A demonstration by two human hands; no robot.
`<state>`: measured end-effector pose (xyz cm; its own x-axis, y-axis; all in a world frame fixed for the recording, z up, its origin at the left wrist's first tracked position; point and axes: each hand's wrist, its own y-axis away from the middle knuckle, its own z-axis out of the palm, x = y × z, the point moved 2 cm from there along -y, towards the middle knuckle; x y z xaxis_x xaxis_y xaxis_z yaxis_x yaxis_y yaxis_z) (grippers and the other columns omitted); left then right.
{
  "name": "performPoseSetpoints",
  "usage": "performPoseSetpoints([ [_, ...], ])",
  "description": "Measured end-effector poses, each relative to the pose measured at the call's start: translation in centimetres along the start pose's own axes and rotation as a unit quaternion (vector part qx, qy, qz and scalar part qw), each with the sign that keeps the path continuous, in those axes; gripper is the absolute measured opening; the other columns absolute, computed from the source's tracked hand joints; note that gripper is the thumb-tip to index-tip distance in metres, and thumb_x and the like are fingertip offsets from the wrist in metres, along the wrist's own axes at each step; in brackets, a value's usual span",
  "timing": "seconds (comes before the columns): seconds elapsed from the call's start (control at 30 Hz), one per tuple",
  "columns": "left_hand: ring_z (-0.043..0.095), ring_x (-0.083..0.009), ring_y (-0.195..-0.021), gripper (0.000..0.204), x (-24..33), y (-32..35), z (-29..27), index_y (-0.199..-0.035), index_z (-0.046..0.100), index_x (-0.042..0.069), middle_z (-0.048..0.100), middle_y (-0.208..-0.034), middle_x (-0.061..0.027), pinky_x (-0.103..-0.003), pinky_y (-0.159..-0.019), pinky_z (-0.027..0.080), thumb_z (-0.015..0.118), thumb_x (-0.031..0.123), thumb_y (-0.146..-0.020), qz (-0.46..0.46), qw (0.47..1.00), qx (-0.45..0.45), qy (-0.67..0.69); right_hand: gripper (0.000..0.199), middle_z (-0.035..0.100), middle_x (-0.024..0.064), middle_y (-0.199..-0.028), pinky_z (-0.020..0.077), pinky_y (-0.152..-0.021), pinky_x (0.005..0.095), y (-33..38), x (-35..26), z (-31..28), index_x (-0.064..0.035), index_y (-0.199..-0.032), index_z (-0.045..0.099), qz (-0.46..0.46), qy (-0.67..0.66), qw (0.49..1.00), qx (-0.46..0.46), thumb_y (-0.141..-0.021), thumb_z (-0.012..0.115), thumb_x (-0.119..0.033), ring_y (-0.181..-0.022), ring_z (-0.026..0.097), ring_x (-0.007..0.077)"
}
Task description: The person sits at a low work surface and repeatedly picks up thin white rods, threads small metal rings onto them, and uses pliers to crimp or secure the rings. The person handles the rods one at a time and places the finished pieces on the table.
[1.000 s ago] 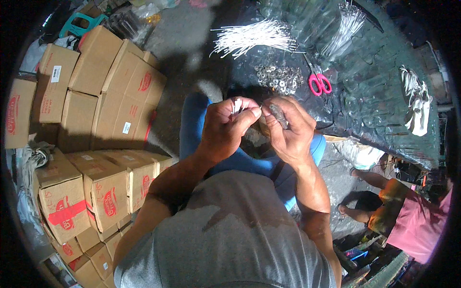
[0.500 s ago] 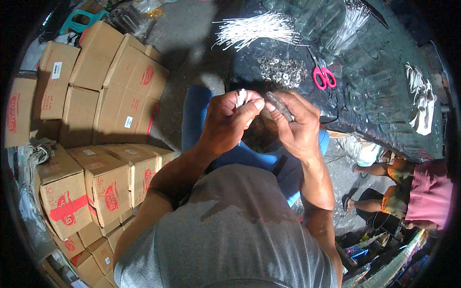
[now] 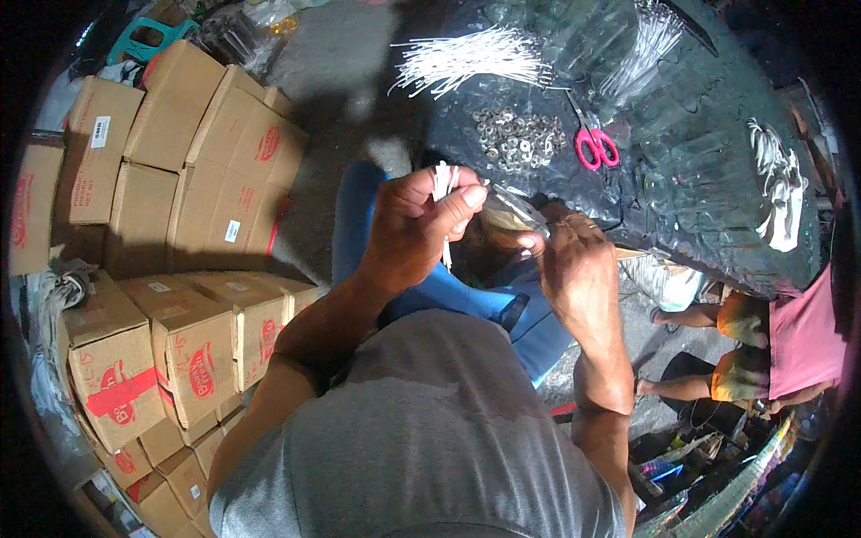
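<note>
My left hand is closed in a pinch around several white strips, which stick out above and below the fingers. Beside it, my right hand is turned back-up and closed, its thumb toward the left. Its fingers hold a greyish, shiny, elongated piece whose kind I cannot make out; its far end reaches my left fingertips. Beyond the hands, on a black-covered table, lie a heap of small metal washers, scissors with pink handles and a pile of thin white strands.
Cardboard boxes are stacked along my left. A second bundle of white strands, clear glass-like containers and white cloth lie on the table. At the right stands a person in a pink top. A teal plastic stool is far left.
My right hand has moved right and nearer to me, turning its back upward. The greyish piece has tilted and now spans toward my left fingertips. My left hand keeps the white strips, now more upright.
</note>
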<state>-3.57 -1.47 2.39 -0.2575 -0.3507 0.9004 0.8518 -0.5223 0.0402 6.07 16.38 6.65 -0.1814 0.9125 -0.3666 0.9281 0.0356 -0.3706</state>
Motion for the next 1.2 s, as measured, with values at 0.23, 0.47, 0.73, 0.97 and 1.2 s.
performPoseSetpoints([
  [0.23,0.052,-0.004,-0.063,0.016,-0.3,0.5,-0.1,-0.104,0.068,-0.003,0.064,-0.075,-0.0006,-0.022,-0.054,0.042,0.069,0.01,-0.095,0.006,1.0,0.011,0.009,0.03,0.061,0.0179,-0.083,0.0499,-0.068,0.046,0.2,-0.3,0.7,0.0023,-0.078,0.058,0.0,0.01,1.0,0.01,-0.085,0.075,-0.022,-0.077,0.062,0.037],
  [0.47,0.051,-0.0044,-0.062,0.015,-0.3,0.8,-0.4,-0.104,0.067,-0.004,0.065,-0.076,-0.0022,-0.023,-0.053,0.042,0.068,0.009,-0.095,0.005,1.0,0.009,-0.024,0.025,0.064,0.0206,-0.094,0.0524,-0.074,0.0453,0.1,-0.7,0.7,0.0047,-0.083,0.06,0.01,-0.007,1.0,0.003,-0.082,0.075,-0.015,-0.085,0.064,0.0385],
  [0.73,0.052,-0.0053,-0.062,0.015,0.1,0.8,-0.1,-0.104,0.066,-0.005,0.065,-0.077,-0.004,-0.023,-0.054,0.042,0.065,0.008,-0.097,-0.029,0.997,-0.032,0.06,0.022,0.065,0.0225,-0.103,0.0506,-0.076,0.0471,0.0,-0.3,0.8,0.0044,-0.087,0.061,-0.042,0.037,0.997,0.06,-0.077,0.075,-0.008,-0.086,0.063,0.0379],
  [0.97,0.054,-0.0058,-0.063,0.018,0.3,1.2,0.1,-0.107,0.068,-0.006,0.064,-0.075,-0.0025,-0.023,-0.056,0.044,0.067,0.007,-0.095,-0.004,0.999,0.014,-0.031,0.03,0.062,0.0181,-0.088,0.0497,-0.068,0.0447,0.1,-0.8,0.6,0.0027,-0.081,0.058,-0.032,0.035,0.998,0.05,-0.079,0.079,-0.019,-0.08,0.062,0.0361],
  [1.2,0.053,-0.0041,-0.063,0.013,0.6,1.3,0.4,-0.102,0.07,-0.003,0.063,-0.073,-0.0007,-0.022,-0.055,0.042,0.069,0.006,-0.093,0.005,0.998,0.015,-0.064,0.039,0.057,0.014,-0.07,0.0477,-0.057,0.0444,0.5,-0.8,1.1,0.0005,-0.084,0.058,0.003,-0.02,0.998,0.051,-0.084,0.077,-0.034,-0.063,0.06,0.0349],
])
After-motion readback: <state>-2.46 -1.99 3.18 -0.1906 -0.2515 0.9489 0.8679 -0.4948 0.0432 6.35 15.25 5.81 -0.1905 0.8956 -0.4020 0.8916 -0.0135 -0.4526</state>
